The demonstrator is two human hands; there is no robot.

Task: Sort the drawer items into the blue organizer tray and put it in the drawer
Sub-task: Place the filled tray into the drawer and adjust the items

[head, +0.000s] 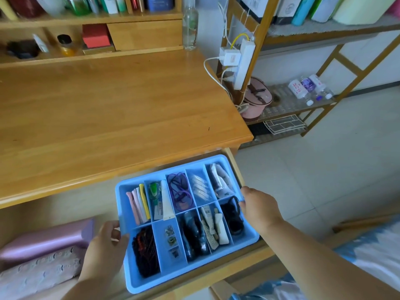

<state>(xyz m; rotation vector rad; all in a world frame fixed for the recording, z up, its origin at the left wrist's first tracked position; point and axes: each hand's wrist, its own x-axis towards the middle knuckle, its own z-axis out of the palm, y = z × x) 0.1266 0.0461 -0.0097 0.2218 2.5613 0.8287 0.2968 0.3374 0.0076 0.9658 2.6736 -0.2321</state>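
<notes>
— Gripping the blue organizer tray from both sides, is that what the person is doing?

— Yes. The left hand curls round the tray's left rim, thumb over the edge near the compartment with the dark beaded strands. The right hand pinches the right rim beside the black hair ties. Both hands are grasping the tray; neither is released.

— And where does the tray sit?

— Over the open wooden drawer below the desk's front edge. Its far end lies close under the desktop, its near end over the drawer's front board. Whether it rests on the drawer floor or hangs in the hands cannot be told.

— What fills the compartments?

— In the far row, from the left: pastel sticks in pink, white and yellow, a green-capped item with a white tube, a purple cord, clear-wrapped pale pieces, and white packets. In the near row: the beaded strands, small metal trinkets, dark glossy things, paper tags and cards, then the hair ties.

— Anything else in the drawer?

— To the left of the tray lie a pink satin case and a patterned pouch in front of it.

— And beyond the desk?

— A white power strip hangs on a wooden rack to the right, with a pink pot and water bottles on its lower shelf.
</notes>
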